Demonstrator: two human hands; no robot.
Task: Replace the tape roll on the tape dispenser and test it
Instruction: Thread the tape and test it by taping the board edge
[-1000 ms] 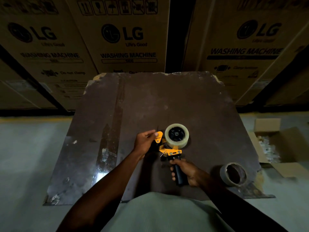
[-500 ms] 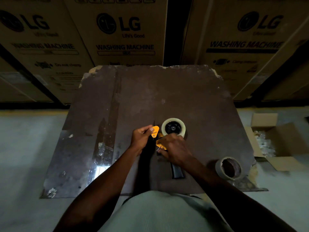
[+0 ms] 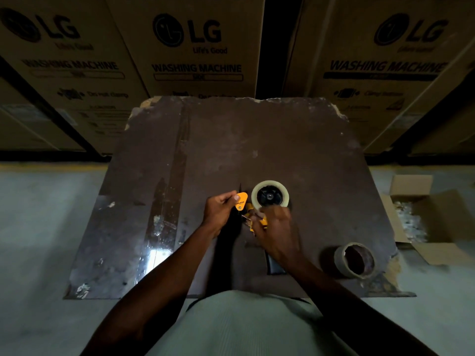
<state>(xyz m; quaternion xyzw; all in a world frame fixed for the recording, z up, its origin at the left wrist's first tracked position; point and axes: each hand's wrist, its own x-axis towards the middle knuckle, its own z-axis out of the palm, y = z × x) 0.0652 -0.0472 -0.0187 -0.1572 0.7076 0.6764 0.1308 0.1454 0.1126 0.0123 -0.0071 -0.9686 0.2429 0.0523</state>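
1. Dispenser lies on its side on the counter, near the middle of the near half. Yellow frame, black handle pointing toward the person.
2. Clear roll sits on the dispenser's black hub, at its far end, open face up.
3. Left hand pinches the yellow flap at the dispenser's left front, thumb and fingertips closed on its edge. The flap is swung out, away from the roll.
4. Right hand lies over the yellow frame just below the roll, fingers curled down onto it. Fingertips are at the roll's near edge; whether they pinch tape or only the frame cannot be told in this light.
5. The right hand covers the frame's middle; only the handle's end shows past the wrist.
6. Old roll, dull brown with a wide empty core, stands tilted near the counter's near right corner, well apart from the dispenser.
7. Open carton on the floor right of the counter; contents unclear.
8. Large printed boxes stand behind the counter.
9. Counter surface dark, scuffed, with a glossy strip at left.
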